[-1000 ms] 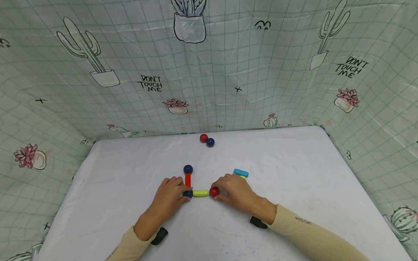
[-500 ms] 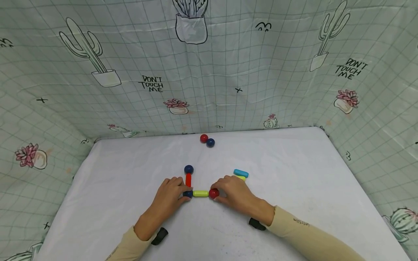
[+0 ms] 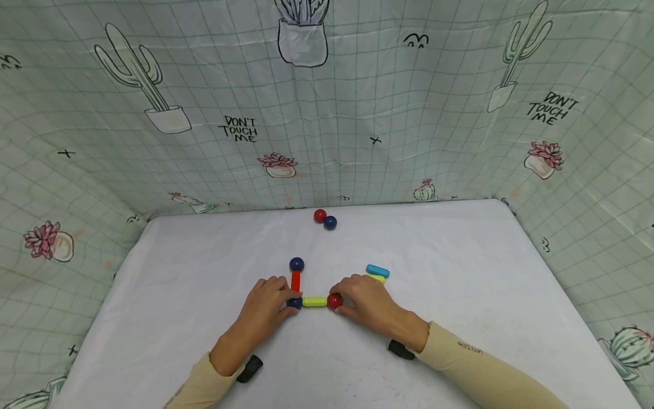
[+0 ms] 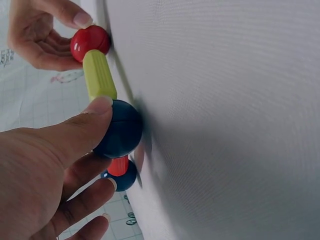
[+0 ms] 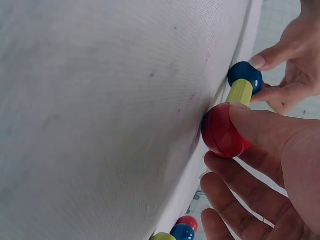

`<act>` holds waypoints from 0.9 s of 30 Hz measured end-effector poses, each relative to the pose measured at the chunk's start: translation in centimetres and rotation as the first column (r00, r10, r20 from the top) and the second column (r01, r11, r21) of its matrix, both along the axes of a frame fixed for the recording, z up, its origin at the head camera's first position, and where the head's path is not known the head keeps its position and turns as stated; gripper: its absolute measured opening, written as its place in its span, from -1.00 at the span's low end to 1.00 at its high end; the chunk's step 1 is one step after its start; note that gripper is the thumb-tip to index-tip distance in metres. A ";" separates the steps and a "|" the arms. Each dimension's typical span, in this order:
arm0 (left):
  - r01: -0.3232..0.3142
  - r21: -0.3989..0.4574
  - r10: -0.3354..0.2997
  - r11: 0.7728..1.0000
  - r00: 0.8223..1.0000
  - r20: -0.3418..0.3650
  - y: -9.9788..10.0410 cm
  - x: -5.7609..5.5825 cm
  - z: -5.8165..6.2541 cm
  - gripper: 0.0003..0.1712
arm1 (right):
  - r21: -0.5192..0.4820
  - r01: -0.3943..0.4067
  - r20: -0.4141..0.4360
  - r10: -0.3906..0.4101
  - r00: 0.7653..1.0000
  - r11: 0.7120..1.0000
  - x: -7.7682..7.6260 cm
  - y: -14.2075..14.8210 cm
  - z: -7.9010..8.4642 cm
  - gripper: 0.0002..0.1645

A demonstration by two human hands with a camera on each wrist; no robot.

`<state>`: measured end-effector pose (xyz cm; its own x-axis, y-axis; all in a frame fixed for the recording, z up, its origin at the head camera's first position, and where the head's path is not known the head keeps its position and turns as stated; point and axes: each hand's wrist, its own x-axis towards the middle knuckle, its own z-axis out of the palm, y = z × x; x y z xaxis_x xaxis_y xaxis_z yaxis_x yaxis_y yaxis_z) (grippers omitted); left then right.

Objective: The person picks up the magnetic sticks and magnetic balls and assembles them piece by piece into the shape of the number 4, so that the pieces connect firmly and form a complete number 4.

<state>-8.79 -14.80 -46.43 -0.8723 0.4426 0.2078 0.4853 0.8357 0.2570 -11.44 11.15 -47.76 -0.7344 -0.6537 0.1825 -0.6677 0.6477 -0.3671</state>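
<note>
My left hand (image 3: pixel 265 304) pinches a dark blue ball (image 4: pixel 121 129) between thumb and fingers. A red rod (image 3: pixel 296 280) runs from that ball toward the back, with a second blue ball (image 3: pixel 297 264) on its far end. A yellow-green rod (image 3: pixel 314 302) joins the held blue ball to a red ball (image 5: pixel 223 131), the two rods forming an L on the table. That red ball is pinched by my right hand (image 3: pixel 370 301), its thumb on the near side. In both wrist views the rod's ends meet the balls.
A loose red ball (image 3: pixel 319 216) and blue ball (image 3: pixel 330 222) sit together near the back edge of the white table (image 3: pixel 230 244). Beyond the right hand lie a light blue rod (image 3: pixel 378 271) and a partly hidden yellow-green rod (image 3: pixel 377 279). Patterned cloth (image 3: pixel 337 113) hangs behind.
The red ball in my right hand has moved slightly left, closing the small gap to the yellow-green rod's end. My left hand keeps its grip on the blue ball.
</note>
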 end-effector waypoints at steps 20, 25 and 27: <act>-0.017 -0.004 0.017 1.000 0.999 0.033 0.0 0.0 0.1 -0.62 | -0.043 0.096 -0.104 -0.100 0.990 0.994 -0.5 2.5 0.4 -0.59; -0.019 0.002 0.019 1.000 0.999 0.033 0.0 0.0 0.0 -0.63 | -0.042 0.160 -0.148 -0.164 0.975 0.986 -1.4 4.0 0.5 -0.60; -0.020 0.003 0.020 1.000 0.999 0.035 0.0 0.0 0.0 -0.63 | -0.041 0.179 -0.152 -0.183 0.971 0.983 -1.8 4.7 0.5 -0.60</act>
<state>-8.79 -14.82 -46.41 -0.8878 0.4243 0.1784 0.4591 0.8442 0.2767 -13.23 15.83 -47.25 -0.8017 -0.5055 0.3191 -0.5901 0.7544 -0.2876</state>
